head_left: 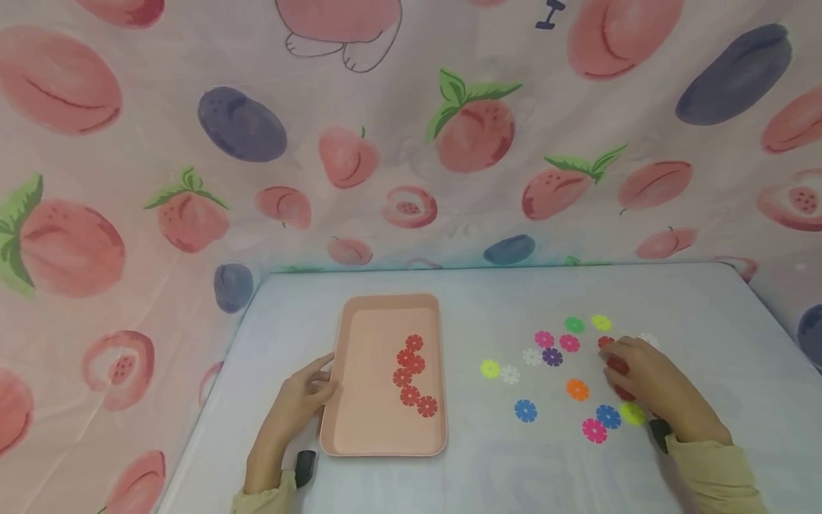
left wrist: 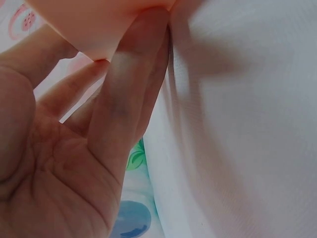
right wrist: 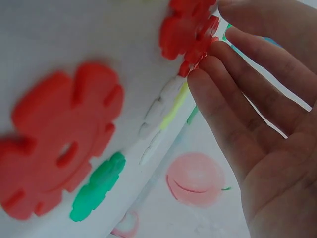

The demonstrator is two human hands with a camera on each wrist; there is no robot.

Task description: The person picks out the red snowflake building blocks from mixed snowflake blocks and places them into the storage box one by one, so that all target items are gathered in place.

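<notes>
1. Holding the peach tray by its left edge with the left hand, keeping that edge between the thumb and the other fingers, only partly closed.
2. Reaching over the right-hand scatter with the right hand, palm down, with long, slightly bent fingers set close together; touching loose red pieces at the fingertips. Cannot tell whether pinching one or merely touching.
3. Showing inside the tray six flower-shaped red discs, lying flat near the right wall in a bent, close-set chain.
4. Spreading across the white table, right of the tray: a green disc beside a yellow disc at the far side, with two pink discs just nearer.
5. Continuing leftward to a purple disc next to a white disc, then to another yellow and white pair nearest the tray.
6. Lying nearer the front: an orange disc, a lone blue disc, and a close row of pink, blue and yellow-green beside the right wrist.
7. Hanging behind the table: a fruit-printed cloth.
</notes>
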